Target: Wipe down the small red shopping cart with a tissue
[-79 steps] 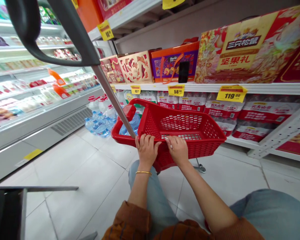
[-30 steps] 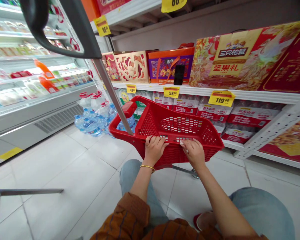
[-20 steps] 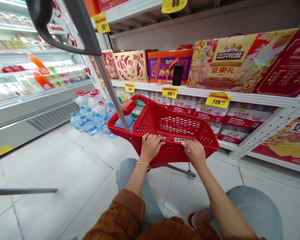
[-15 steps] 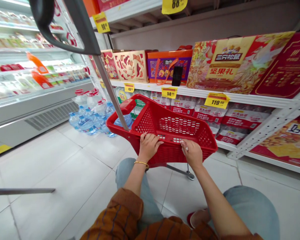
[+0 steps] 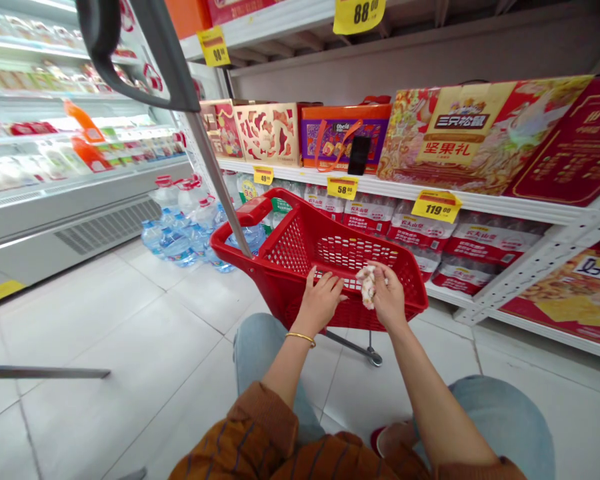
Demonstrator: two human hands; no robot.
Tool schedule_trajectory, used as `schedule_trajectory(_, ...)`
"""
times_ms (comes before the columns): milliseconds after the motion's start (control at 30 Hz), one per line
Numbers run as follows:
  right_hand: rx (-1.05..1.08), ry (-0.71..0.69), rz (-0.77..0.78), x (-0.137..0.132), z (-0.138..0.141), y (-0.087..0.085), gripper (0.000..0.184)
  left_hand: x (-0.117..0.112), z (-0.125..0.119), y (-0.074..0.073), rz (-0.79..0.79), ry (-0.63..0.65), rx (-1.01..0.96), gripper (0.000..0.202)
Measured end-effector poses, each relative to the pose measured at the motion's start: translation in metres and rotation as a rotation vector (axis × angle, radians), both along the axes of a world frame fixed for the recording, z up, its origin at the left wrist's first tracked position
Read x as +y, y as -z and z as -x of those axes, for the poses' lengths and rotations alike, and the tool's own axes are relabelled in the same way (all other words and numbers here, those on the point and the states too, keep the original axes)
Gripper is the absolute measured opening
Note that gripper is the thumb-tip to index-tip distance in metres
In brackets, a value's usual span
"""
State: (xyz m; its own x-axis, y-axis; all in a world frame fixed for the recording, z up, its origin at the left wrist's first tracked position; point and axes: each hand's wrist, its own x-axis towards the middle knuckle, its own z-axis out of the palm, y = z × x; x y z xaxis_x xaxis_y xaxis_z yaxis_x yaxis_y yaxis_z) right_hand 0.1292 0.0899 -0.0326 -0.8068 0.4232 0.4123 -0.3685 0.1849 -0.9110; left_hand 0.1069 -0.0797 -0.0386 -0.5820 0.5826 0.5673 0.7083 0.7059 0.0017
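A red plastic shopping basket cart (image 5: 280, 293) with perforated walls stands in front of my knees. My right hand (image 5: 391, 300) is closed on a crumpled whitish cloth (image 5: 367, 285) with coloured specks, held at the cart's near rim. To the left of it, my left hand (image 5: 323, 300), with a gold bangle at the wrist, lies at the same rim with its fingers stretched out and apart. Nothing shows in that hand. Its fingertips overlap the rim in view, and I cannot tell how firmly they touch.
The cart's grey pole (image 5: 223, 180) rises to a dark handle (image 5: 180, 87) at upper left. Shelves ahead hold gift boxes (image 5: 450, 137) above packs of bottled water (image 5: 415, 227). Large water bottles (image 5: 180, 240) stand on the floor beside a refrigerated display (image 5: 80, 233).
My right hand has risen and turned, so the crumpled cloth now shows clearly. My left hand has shifted right along the rim, its fingers more spread. The cart has moved slightly left.
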Motion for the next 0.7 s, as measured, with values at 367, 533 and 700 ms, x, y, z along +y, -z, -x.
schedule_trajectory(367,0.154,0.206,-0.74,-0.009,0.001,0.035,0.025,-0.004,0.004,0.014,-0.011,-0.062,0.001,0.027)
schedule_trajectory(533,0.246,-0.023,-1.185,0.019,-0.012,0.043,0.021,-0.007,0.003,0.014,-0.028,-0.07,-0.022,0.027)
schedule_trajectory(700,0.268,-0.027,-1.237,0.029,-0.006,0.043,0.031,-0.007,0.004,0.011,-0.036,-0.075,-0.034,0.029)
